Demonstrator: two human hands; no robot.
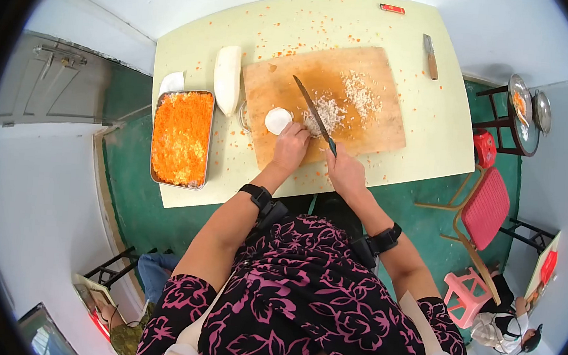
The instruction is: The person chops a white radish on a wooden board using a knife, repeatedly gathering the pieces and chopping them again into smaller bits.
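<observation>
My right hand (346, 172) is closed round the dark handle of a knife (314, 112), whose blade points up and left over the wooden cutting board (271, 83). My left hand (292, 145) rests at the board's near part, fingers bent together at the edge of finely chopped white pieces (327, 114); what they may hold is too small to tell. Just left of those fingers lies a round white slice (278, 120). More chopped white bits (362, 95) are spread farther right on the board.
Left of the board are a long white radish (227, 79) and a metal tray of shredded orange food (181, 139). A peeler-like tool (431, 57) and a red object (392, 8) lie at the back right. Beyond the table stand a pink chair (486, 208), a stool (467, 295) and two other people.
</observation>
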